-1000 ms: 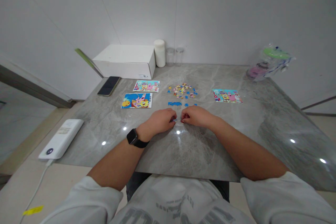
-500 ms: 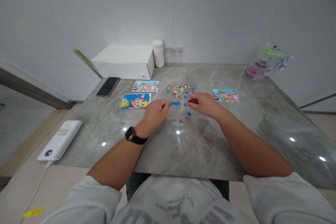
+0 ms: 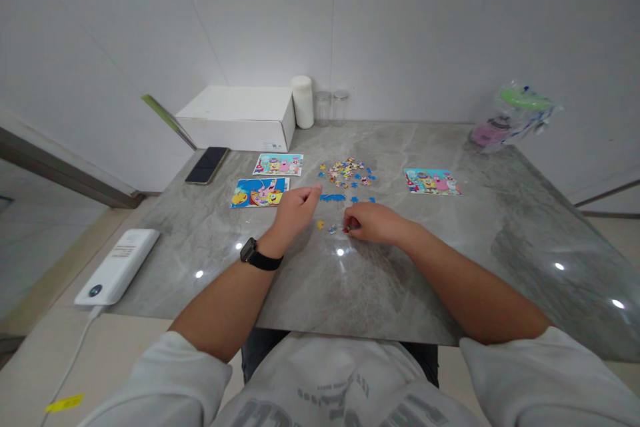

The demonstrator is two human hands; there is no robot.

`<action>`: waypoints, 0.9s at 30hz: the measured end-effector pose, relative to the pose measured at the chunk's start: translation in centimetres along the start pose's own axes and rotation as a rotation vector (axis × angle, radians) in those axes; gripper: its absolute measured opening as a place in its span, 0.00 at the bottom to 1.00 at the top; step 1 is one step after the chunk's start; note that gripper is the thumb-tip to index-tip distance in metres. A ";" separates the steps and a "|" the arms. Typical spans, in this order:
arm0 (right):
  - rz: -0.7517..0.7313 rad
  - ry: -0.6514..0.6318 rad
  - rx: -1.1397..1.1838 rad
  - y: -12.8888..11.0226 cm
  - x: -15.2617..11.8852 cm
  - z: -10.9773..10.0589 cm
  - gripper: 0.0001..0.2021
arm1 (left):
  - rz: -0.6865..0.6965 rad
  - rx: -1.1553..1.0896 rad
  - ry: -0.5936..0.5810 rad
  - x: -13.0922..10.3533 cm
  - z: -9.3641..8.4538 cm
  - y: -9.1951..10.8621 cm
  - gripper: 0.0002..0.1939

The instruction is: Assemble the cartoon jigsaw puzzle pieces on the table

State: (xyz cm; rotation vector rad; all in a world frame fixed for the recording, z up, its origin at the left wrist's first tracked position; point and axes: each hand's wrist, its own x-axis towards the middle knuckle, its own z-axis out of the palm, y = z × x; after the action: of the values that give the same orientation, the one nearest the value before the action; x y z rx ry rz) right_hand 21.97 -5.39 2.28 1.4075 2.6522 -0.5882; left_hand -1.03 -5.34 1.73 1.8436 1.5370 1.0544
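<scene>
My right hand (image 3: 373, 221) is low over the table, its fingertips pinched on a small reddish puzzle piece (image 3: 346, 230). Beside that piece lie a pale puzzle piece (image 3: 332, 229) and a yellow one (image 3: 321, 224). My left hand (image 3: 299, 205) is closed, thumb against curled fingers; whatever it may hold is hidden. Just right of its fingertips is a joined strip of blue puzzle pieces (image 3: 333, 197), with a loose blue piece (image 3: 355, 199) further right. Behind them sits a loose pile of mixed puzzle pieces (image 3: 348, 170).
Picture cards lie at left, one blue (image 3: 257, 193) and one turquoise (image 3: 278, 164), with another card (image 3: 433, 181) at right. Further out are a phone (image 3: 207, 165), white box (image 3: 235, 117), white bottle (image 3: 303, 103), two glass jars, a bagged cup (image 3: 515, 117) and a power bank (image 3: 117, 267).
My right hand has moved down and slightly left, from beside the blue pieces to the reddish piece in front. A colourful piece now shows at the pile's right side. My left hand has barely shifted.
</scene>
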 end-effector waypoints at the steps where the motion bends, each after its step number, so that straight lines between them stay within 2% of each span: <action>1: 0.001 0.004 -0.005 0.0 0.0 0.0 0.09 | 0.000 0.002 -0.001 0.0 0.0 0.1 0.30; 15: 0.020 0.029 -0.034 0.1 0.1 0.4 0.08 | 0.010 0.014 -0.037 0.1 0.3 -0.3 0.30; 21: 0.010 0.067 0.037 0.7 0.2 -0.1 0.06 | -0.004 0.006 0.025 0.2 0.2 -0.5 0.29; 24: 0.021 0.195 0.110 2.3 0.5 -1.2 0.05 | -0.021 -0.048 0.054 0.4 0.1 -0.9 0.28; 27: 0.134 0.448 0.185 5.3 1.3 -1.9 0.08 | -0.025 -0.100 0.043 0.8 -0.1 -1.2 0.27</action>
State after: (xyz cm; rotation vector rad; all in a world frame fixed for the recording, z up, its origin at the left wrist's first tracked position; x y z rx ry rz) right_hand 25.73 -1.03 2.18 1.9571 2.8526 -0.5726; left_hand -1.74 -4.29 0.97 1.7408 1.4994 1.1454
